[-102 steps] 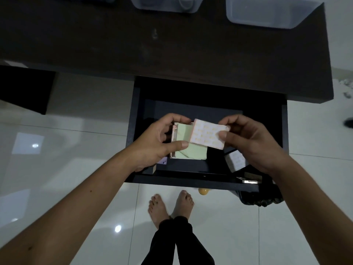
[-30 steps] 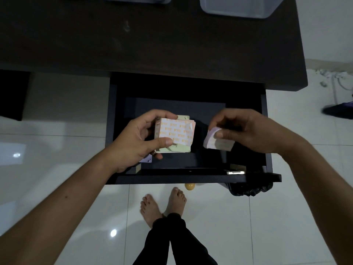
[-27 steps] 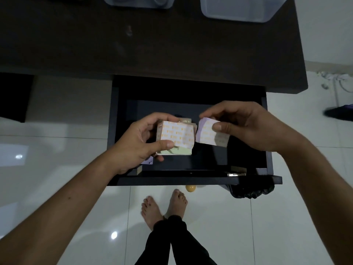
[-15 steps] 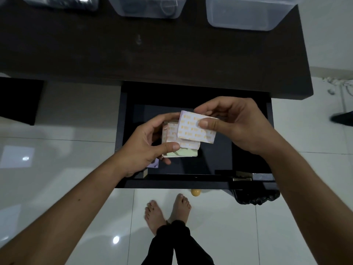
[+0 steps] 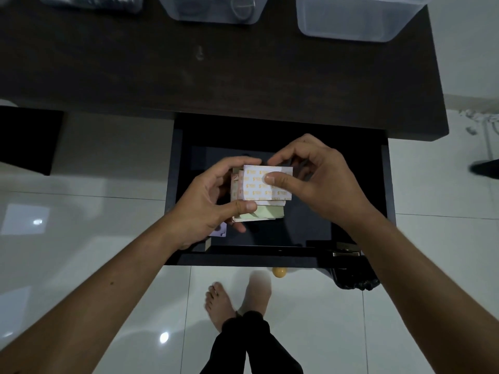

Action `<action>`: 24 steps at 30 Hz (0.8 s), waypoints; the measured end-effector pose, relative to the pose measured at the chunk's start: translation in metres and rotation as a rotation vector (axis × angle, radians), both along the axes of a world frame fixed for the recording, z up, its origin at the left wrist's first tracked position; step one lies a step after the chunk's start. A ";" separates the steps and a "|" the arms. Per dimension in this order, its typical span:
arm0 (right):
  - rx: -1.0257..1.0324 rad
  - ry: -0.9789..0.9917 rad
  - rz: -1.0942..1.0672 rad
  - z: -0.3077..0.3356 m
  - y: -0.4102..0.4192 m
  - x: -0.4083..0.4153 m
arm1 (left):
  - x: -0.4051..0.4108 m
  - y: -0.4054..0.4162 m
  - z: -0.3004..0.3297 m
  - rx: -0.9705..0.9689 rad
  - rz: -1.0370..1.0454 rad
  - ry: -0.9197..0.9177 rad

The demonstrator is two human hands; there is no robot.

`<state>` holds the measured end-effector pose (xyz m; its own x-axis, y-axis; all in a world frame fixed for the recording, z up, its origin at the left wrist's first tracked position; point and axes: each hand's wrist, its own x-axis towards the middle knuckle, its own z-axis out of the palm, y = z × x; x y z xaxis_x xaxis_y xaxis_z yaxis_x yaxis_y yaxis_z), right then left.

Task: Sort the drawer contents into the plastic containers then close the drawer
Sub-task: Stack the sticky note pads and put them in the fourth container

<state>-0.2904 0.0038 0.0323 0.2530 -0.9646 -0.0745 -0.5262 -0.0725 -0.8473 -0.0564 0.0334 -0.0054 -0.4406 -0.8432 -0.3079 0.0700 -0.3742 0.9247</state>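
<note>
Over the open black drawer (image 5: 388, 184) my left hand (image 5: 208, 201) grips a stack of paper pads (image 5: 259, 213), pale green at the bottom and white with orange print above. My right hand (image 5: 316, 182) pinches the top white printed pad (image 5: 253, 182), thumb on its face, and lays it on the stack. Three clear plastic containers stand at the desk's far edge: left (image 5: 89, 2), middle (image 5: 213, 12), right (image 5: 351, 20). A small card (image 5: 220, 230) peeks out under my left wrist in the drawer's front left corner.
The dark desk top (image 5: 216, 71) spans the upper view. A metal clip (image 5: 347, 253) lies at the drawer's front right. A yellow knob (image 5: 279, 272) sits under the drawer front, a black bag (image 5: 353, 279) hangs at the right, and my bare feet (image 5: 237, 298) stand on white tiles.
My right hand has carried the white printed pad leftward from the drawer's right side and set it on top of the stack in my left hand.
</note>
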 end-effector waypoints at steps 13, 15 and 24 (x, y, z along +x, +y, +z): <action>0.113 -0.355 0.065 0.011 -0.003 0.041 | 0.065 0.015 0.034 -0.046 0.138 0.024; 0.180 -0.368 0.087 0.003 -0.004 0.046 | 0.085 0.018 0.037 -0.060 0.224 0.011; 0.309 0.175 0.397 -0.058 -0.001 0.067 | 0.125 0.028 0.028 -0.065 0.404 -0.028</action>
